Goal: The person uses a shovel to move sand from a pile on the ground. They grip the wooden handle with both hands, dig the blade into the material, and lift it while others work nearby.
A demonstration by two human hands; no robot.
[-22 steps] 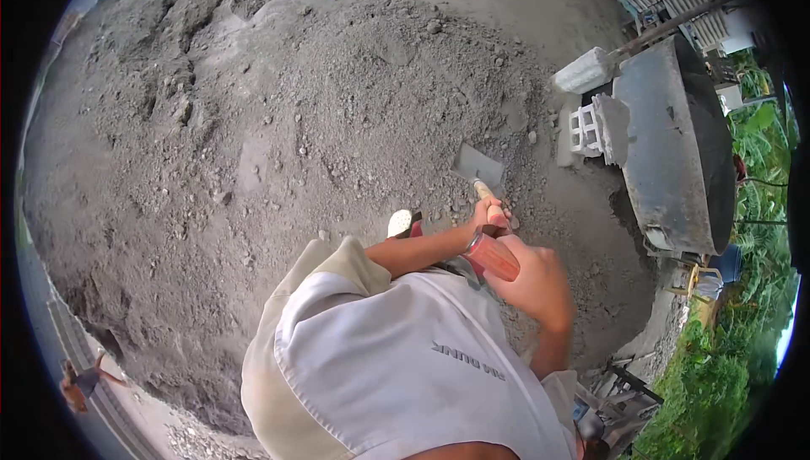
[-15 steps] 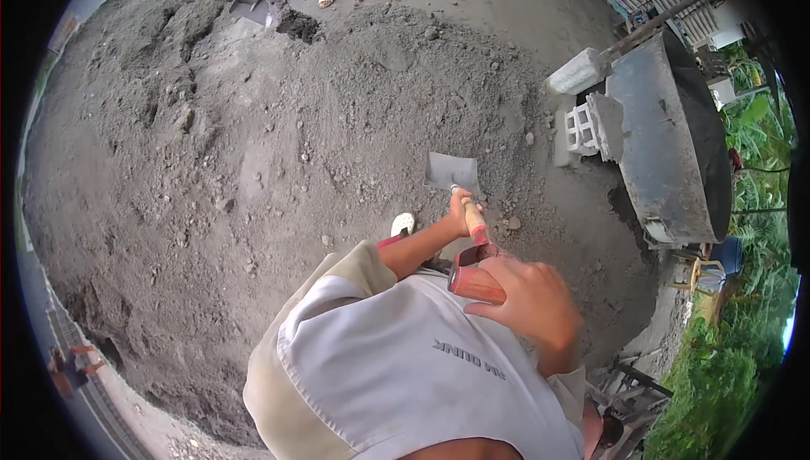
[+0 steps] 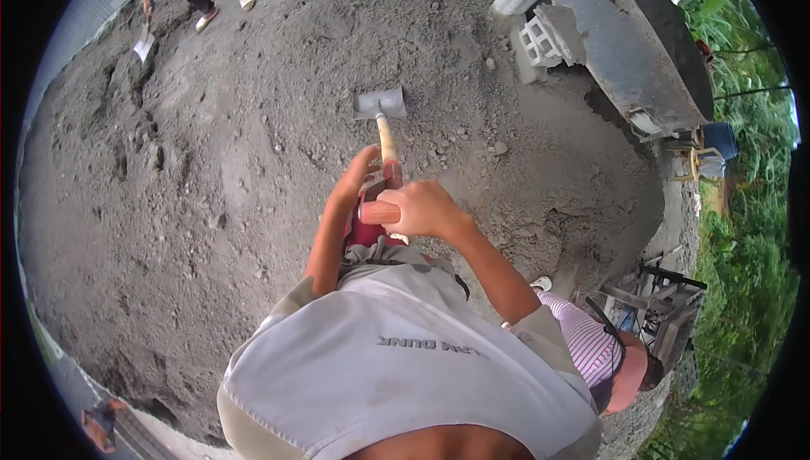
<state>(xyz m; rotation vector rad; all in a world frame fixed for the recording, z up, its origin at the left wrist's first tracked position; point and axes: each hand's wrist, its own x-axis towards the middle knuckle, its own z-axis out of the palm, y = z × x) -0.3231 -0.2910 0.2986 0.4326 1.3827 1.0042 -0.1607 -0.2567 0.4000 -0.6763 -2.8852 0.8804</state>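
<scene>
grey shovel blade [image 3: 380, 103] now raised further out over sand pile [image 3: 211, 165]; left hand [image 3: 354, 177], right hand [image 3: 418, 207] gripping handle.

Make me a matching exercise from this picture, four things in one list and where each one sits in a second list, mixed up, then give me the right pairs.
Things:
1. shovel
2. right hand
3. concrete block
4. second shovel

Places:
A. far upper left, held by another person
B. blade out ahead on the grey sand pile
C. gripping the red handle end
D. upper right, beside the big grey tub

Pairs: 1-B, 2-C, 3-D, 4-A
</scene>
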